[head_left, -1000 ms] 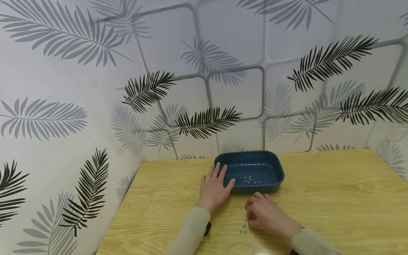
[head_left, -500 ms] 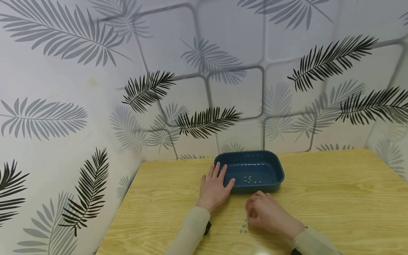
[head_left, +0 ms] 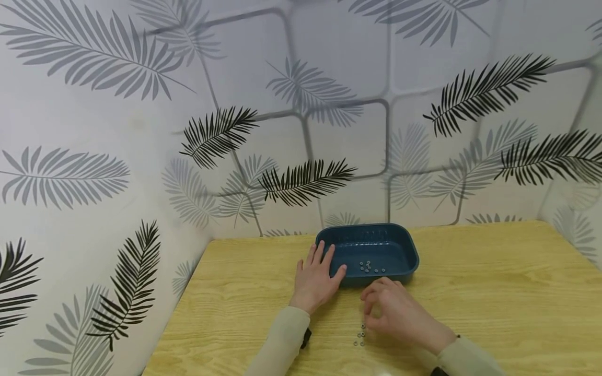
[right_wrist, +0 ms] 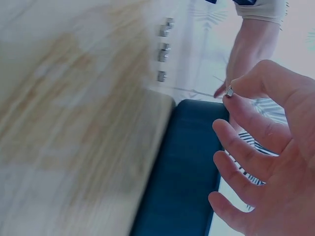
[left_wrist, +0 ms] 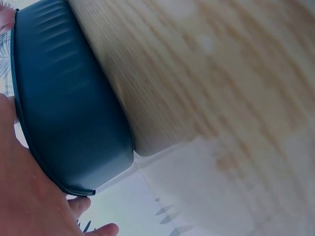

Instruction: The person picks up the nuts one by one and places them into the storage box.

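Note:
My right hand [head_left: 400, 316] pinches a small metal nut [right_wrist: 229, 92] between thumb and forefinger, its other fingers loosely bent. That hand is just in front of the near wall of a dark blue rectangular tray [head_left: 411, 249]. Spread over the tray's left rim, my left hand [head_left: 314, 282] lies with fairly straight fingers, and in the left wrist view it is against the rim of the tray [left_wrist: 74, 98]. Several small nuts [head_left: 368, 265] lie on the tray floor. More nuts [head_left: 362, 343] sit on the table, left of the right wrist; the right wrist view shows these nuts [right_wrist: 163, 55] in a loose line.
The tray stands on a light wood-grain table [head_left: 494, 282], close to its back edge. Behind it rises a wall [head_left: 348, 136] with a printed leaf pattern, which also runs along the left side of the table.
My right hand has lifted slightly and shifted a little toward the tray, pinching the nut. The left hand stays on the rim, and the nuts in the tray and on the table lie as before.

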`<action>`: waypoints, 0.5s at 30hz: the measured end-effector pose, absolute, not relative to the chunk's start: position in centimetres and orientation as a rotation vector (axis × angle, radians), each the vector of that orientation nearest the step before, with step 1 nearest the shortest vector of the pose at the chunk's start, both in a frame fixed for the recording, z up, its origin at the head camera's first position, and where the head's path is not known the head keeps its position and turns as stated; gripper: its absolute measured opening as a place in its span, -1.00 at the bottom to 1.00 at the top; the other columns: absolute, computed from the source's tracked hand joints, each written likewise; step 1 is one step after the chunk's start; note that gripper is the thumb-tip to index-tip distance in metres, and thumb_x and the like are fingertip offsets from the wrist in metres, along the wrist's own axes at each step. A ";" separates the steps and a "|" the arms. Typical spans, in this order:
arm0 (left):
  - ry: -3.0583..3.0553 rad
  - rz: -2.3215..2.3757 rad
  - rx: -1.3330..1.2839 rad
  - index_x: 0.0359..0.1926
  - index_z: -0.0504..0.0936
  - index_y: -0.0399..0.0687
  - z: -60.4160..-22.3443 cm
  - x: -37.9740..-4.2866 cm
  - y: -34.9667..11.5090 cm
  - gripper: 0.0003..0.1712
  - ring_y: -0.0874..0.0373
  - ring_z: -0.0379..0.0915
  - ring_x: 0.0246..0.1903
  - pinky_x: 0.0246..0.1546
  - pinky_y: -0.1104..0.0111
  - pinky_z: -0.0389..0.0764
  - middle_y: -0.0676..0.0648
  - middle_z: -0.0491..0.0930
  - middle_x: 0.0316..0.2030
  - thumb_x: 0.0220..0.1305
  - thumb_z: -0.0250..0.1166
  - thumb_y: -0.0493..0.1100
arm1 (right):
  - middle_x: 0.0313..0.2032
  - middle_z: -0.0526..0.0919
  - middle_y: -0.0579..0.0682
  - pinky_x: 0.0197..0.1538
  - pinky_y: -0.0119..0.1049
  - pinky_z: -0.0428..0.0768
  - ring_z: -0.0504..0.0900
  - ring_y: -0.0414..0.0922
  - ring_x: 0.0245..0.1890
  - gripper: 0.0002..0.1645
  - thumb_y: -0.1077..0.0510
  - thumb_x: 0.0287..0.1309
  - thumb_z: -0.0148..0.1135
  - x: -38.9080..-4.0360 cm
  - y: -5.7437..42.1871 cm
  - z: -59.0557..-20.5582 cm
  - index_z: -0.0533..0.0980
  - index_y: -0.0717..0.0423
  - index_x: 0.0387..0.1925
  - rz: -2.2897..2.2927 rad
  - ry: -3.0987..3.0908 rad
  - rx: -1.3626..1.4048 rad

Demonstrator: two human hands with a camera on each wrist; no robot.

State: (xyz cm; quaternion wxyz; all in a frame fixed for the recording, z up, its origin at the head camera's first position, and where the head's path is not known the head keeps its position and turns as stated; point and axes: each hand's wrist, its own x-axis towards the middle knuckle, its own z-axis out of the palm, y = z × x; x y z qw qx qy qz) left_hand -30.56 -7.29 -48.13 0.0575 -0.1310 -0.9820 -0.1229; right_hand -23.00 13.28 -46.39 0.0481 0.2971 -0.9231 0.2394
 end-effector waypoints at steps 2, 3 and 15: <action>-2.988 -0.357 -0.398 0.55 0.08 0.21 -48.0 -30.6 -7.3 -0.21 0.00 -0.22 0.51 0.36 -0.15 0.02 -0.02 -0.08 0.54 0.45 -0.16 0.39 | -0.15 0.66 -0.17 0.08 0.10 0.43 0.48 -0.08 -0.05 -0.78 0.10 -0.05 0.43 -23.0 13.3 -46.1 0.59 -0.32 -0.62 0.744 -2.799 0.902; -2.994 -0.347 -0.398 0.56 0.07 0.22 -47.9 -30.6 -7.3 -0.21 0.01 -0.23 0.51 0.36 -0.15 0.01 -0.02 -0.08 0.54 0.45 -0.17 0.39 | -0.15 0.66 -0.16 0.08 0.10 0.43 0.48 -0.08 -0.05 -0.78 0.11 -0.06 0.43 -23.0 13.4 -45.9 0.59 -0.31 -0.61 0.748 -2.790 0.901; -2.999 -0.326 -0.398 0.55 0.08 0.23 -48.1 -30.7 -7.3 -0.20 0.01 -0.22 0.51 0.36 -0.16 0.00 -0.01 -0.08 0.54 0.44 -0.17 0.40 | -0.15 0.65 -0.17 0.07 0.14 0.43 0.49 -0.03 -0.07 -0.80 0.18 -0.07 0.46 -23.7 14.3 -44.7 0.64 -0.23 -0.57 0.788 -2.740 0.850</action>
